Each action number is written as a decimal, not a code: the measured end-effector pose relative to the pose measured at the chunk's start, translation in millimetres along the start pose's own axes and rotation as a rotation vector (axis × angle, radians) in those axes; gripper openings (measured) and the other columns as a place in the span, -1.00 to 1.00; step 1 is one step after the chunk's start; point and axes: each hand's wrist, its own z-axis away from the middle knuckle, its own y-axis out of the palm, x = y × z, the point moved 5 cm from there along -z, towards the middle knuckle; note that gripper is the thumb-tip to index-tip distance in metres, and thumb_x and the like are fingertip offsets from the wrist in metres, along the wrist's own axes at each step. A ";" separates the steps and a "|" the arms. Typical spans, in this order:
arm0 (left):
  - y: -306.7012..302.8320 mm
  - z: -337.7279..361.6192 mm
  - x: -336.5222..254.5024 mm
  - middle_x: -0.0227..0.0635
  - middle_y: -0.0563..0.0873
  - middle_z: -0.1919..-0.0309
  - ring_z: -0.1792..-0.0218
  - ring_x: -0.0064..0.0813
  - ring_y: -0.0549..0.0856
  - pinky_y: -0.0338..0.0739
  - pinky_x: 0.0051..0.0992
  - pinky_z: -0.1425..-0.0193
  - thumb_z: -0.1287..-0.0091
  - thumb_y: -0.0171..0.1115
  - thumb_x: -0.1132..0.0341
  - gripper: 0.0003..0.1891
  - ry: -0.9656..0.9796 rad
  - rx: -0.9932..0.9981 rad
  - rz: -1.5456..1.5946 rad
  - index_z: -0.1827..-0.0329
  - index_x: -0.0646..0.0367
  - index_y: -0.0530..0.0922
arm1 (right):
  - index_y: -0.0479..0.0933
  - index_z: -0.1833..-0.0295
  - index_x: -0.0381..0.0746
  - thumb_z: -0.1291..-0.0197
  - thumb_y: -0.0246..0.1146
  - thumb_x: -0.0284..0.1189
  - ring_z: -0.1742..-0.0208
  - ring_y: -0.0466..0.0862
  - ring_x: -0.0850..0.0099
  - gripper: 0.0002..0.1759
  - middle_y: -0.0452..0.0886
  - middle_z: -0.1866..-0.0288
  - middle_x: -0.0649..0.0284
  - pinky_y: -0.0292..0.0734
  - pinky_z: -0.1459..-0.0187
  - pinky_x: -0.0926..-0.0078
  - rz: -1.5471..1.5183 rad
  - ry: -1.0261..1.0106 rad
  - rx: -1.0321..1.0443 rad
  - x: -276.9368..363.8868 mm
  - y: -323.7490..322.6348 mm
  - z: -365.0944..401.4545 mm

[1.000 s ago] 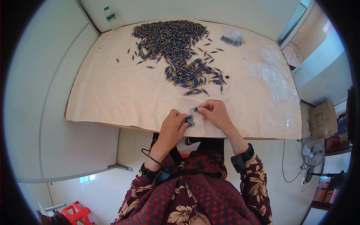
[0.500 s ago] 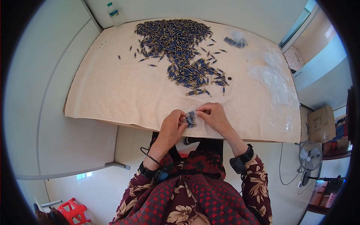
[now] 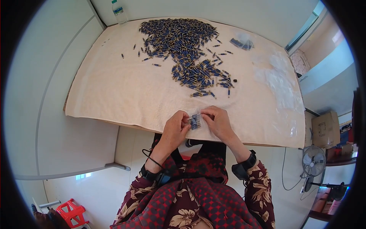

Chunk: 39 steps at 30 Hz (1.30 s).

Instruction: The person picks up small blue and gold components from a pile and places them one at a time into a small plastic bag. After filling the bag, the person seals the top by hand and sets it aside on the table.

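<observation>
Close to the table's front edge, a small clear plastic bag holds several dark blue cylinders with brass-coloured ends. My left hand pinches the bag's left side between thumb and fingers. On the other side, my right hand has its thumb and index finger closed on the bag's upper right edge. Beyond both hands lies a large heap of the same blue and brass cylinders, trailing toward me into a looser pile.
A pale cloth covers the table. At the back right lies a filled clear bag, with flat plastic bags along the right side. A small black piece sits beside the pile. A plastic bottle stands at the back left.
My right hand has shifted slightly right and down along the bag's edge. The left hand keeps its pinch on the bag. The whole view has moved a little.
</observation>
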 end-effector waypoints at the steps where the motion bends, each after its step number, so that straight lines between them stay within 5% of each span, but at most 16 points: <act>1: 0.1 0.1 0.3 -0.33 0.59 0.42 0.43 -0.57 0.56 0.47 -0.60 0.35 -0.11 0.32 0.59 -0.70 -0.001 -0.003 0.012 0.12 0.25 0.45 | 0.65 0.18 -0.38 -0.13 0.28 -0.63 0.38 0.57 0.62 -0.87 0.66 0.29 0.24 0.47 0.33 0.68 0.019 -0.002 0.001 0.7 0.1 0.6; 10: -0.7 0.4 -1.8 -0.33 0.57 0.40 0.41 -0.57 0.55 0.47 -0.59 0.35 -0.13 0.30 0.59 -0.71 0.023 -0.028 -0.005 0.11 0.25 0.46 | 0.54 -0.07 -0.33 -0.13 0.27 -0.65 0.43 0.53 0.69 -0.66 0.66 0.35 0.24 0.44 0.37 0.71 -0.146 0.126 -0.026 -3.0 0.4 3.4; 13: -0.7 0.9 -3.7 -0.16 0.55 0.33 0.35 -0.28 0.62 0.54 -0.43 0.25 -0.11 0.28 0.61 -0.70 0.037 -0.024 0.009 0.10 0.27 0.47 | 0.47 -0.16 -0.30 -0.12 0.26 -0.65 0.47 0.49 0.71 -0.56 0.66 0.39 0.29 0.42 0.39 0.72 -0.110 0.113 -0.028 8.5 -1.9 5.6; 26: 4.5 -11.4 -4.8 -0.15 0.55 0.39 0.38 -0.19 0.63 0.49 -0.33 0.32 -0.15 0.28 0.52 -0.84 0.112 -0.101 -0.072 0.21 0.26 0.57 | 0.47 -0.21 -0.24 -0.13 0.26 -0.62 0.48 0.47 0.70 -0.53 0.68 0.37 0.32 0.43 0.38 0.72 -0.038 0.051 -0.021 0.1 -1.6 8.0; 29: 3.5 -12.5 -2.7 -0.23 0.56 0.45 0.48 -0.39 0.59 0.47 -0.49 0.39 -0.13 0.30 0.54 -0.87 0.086 -0.128 -0.145 0.25 0.28 0.61 | 0.50 -0.14 -0.19 -0.08 0.29 -0.55 0.51 0.62 0.49 -0.55 0.70 0.38 0.22 0.51 0.39 0.57 -0.088 0.012 -0.024 0.6 -1.2 7.4; 34: 4.5 -13.6 -3.2 -0.24 0.55 0.46 0.49 -0.38 0.58 0.44 -0.47 0.41 -0.13 0.30 0.54 -0.90 0.058 -0.137 -0.180 0.30 0.27 0.60 | 0.52 -0.10 -0.23 -0.09 0.29 -0.53 0.48 0.64 0.46 -0.60 0.70 0.37 0.16 0.51 0.38 0.57 -0.265 0.047 0.013 -4.2 -15.0 4.8; 36: 5.7 -14.7 -0.9 -0.24 0.55 0.47 0.50 -0.38 0.57 0.43 -0.45 0.41 -0.13 0.29 0.53 -0.91 0.048 -0.131 -0.187 0.31 0.26 0.58 | 0.59 0.06 -0.30 -0.14 0.28 -0.54 0.46 0.52 0.68 -0.77 0.66 0.42 0.29 0.43 0.40 0.68 -0.021 0.047 -0.121 -11.2 -42.2 -2.9; 39: 5.9 -14.3 -3.0 -0.23 0.54 0.48 0.51 -0.37 0.57 0.43 -0.43 0.41 -0.13 0.28 0.53 -0.92 0.056 -0.127 -0.205 0.32 0.25 0.57 | 0.60 0.20 -0.32 -0.12 0.31 -0.48 0.48 0.56 0.57 -0.84 0.63 0.49 0.26 0.46 0.40 0.61 0.227 0.070 -0.264 -11.0 -83.3 -18.4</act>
